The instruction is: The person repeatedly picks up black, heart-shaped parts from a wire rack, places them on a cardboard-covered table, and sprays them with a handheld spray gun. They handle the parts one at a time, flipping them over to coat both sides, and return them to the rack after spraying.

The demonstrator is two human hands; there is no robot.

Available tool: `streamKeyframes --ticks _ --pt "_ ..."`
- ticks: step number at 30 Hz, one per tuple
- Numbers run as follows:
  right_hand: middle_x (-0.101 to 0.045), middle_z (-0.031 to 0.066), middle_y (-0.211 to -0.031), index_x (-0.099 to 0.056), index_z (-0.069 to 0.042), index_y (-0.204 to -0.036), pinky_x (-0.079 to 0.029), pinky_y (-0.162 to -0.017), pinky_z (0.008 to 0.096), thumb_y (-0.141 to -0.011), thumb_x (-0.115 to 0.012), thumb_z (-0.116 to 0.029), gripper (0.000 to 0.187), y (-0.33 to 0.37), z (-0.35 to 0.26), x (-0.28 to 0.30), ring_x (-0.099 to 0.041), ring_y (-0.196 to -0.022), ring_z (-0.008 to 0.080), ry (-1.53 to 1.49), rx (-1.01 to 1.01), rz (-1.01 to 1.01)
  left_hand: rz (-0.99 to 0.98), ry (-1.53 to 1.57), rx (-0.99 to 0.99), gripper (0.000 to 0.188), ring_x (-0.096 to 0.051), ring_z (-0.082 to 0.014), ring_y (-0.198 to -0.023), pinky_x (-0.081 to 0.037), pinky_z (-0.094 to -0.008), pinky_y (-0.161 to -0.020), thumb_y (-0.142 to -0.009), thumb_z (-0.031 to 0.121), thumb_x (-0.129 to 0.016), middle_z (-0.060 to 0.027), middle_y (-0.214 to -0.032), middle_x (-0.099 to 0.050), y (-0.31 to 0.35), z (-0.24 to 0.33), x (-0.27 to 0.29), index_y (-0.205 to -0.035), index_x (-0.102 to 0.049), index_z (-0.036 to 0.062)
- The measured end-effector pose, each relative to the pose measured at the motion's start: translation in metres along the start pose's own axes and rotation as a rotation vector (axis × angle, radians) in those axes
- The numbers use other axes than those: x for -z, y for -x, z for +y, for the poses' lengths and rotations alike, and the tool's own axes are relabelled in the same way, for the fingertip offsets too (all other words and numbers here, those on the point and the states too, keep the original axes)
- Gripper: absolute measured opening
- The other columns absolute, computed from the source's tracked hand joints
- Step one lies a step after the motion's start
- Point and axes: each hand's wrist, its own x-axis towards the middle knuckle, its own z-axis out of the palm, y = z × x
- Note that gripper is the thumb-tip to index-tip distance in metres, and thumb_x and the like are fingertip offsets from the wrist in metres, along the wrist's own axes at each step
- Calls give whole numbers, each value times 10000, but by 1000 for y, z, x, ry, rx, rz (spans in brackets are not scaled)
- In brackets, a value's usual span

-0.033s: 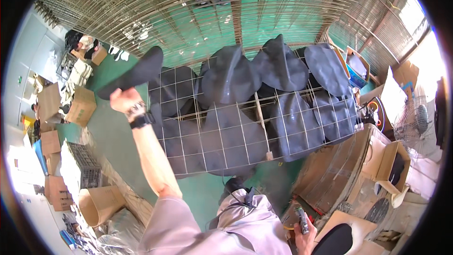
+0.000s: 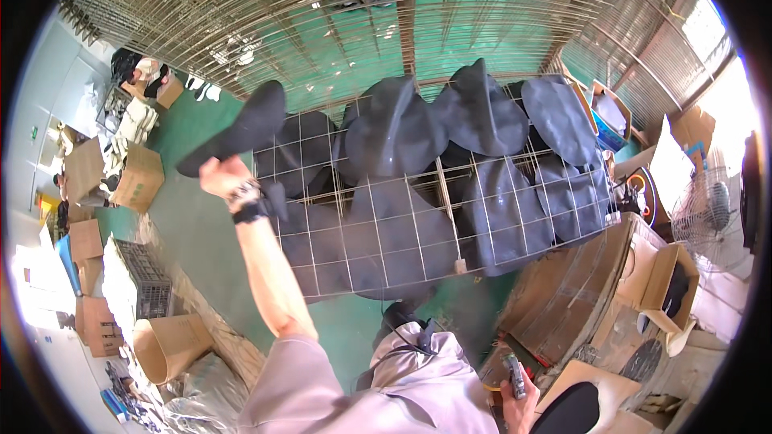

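At the far left end of a wire rack (image 2: 450,277), my left hand (image 2: 227,179) is closed on the near edge of a dark rounded sheet (image 2: 245,124). This sheet juts out past the rack's left side, partly over its corner. Several similar black, pliable sheets (image 2: 394,128) lie on the wire grid or show beneath it, some with a raised fold along the middle. Low at the right, my right hand (image 2: 519,406) is wrapped around a small black-and-silver handheld tool (image 2: 515,375), whose kind I cannot make out.
Behind the rack stands a large wire lattice (image 2: 410,24). Cardboard boxes (image 2: 137,177) and a dark crate (image 2: 149,281) line the left. On the right are a big cardboard sheet (image 2: 563,289), an open box (image 2: 671,285), a fan (image 2: 708,201) and a black oval piece (image 2: 569,410).
My left hand has shifted slightly right and down with the dark sheet, toward the rack. My right hand and its tool look unmoved.
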Motion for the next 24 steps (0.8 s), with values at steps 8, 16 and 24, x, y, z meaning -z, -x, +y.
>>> streamKeyframes --ticks 8,16,24 --pt "-687 175 -1197 -624 -24 -1292 -484 -960 360 -925 -657 -157 392 -16 2 -7 -635 -1119 232 199 167 -66 520 -566 468 278 -665 -310 -739 -640 -532 -689 -830 -58 -561 -200 -972 -598 33 -146 224 -1103 -514 -46" --pt "-657 173 -1266 -600 -10 -1311 -481 -965 365 -926 -618 -89 394 -16 -19 -15 -633 -1131 252 117 32 -99 334 -495 546 508 -669 -294 -683 -648 -505 -693 -836 -153 -603 -186 -924 -606 49 -144 222 -1256 -355 -11" --pt "-700 200 -1132 -636 -4 -1249 -505 -916 387 -896 -669 -146 382 -10 -10 -26 -668 -1043 296 117 119 -67 218 -528 827 194 -697 -297 -797 -646 -470 -767 -861 -38 -701 -181 -947 -672 51 -135 196 -1023 -598 -70"
